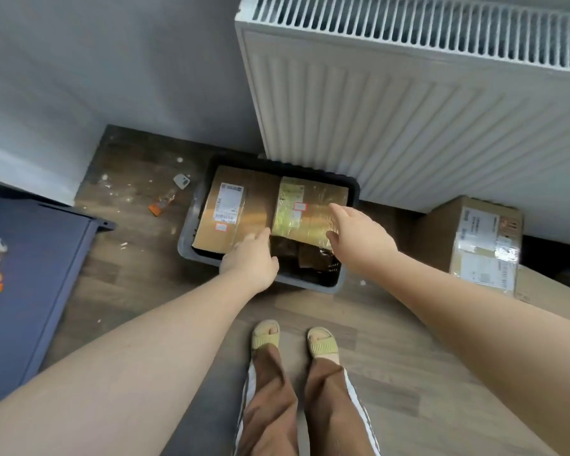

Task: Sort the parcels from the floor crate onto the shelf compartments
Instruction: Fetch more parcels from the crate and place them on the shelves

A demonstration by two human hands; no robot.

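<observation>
A dark grey crate (191, 238) stands on the floor under the radiator. Two cardboard parcels lie in it: a plain brown parcel (244, 205) with a white label on the left, and a parcel (305, 205) wrapped in shiny clear tape on the right. My left hand (250, 258) reaches over the crate's near rim, fingers extended toward the taped parcel's left near corner. My right hand (359, 235) hovers over that parcel's right side with fingers spread. Neither hand grips anything. Dark items lie in the crate's near part.
A white radiator (408, 103) hangs above the crate. Another labelled cardboard box (474, 238) sits on the floor at right. A dark blue shelf unit (30, 274) stands at left with a small packet on it. Scraps litter the wooden floor (139, 205). My sandalled feet are below.
</observation>
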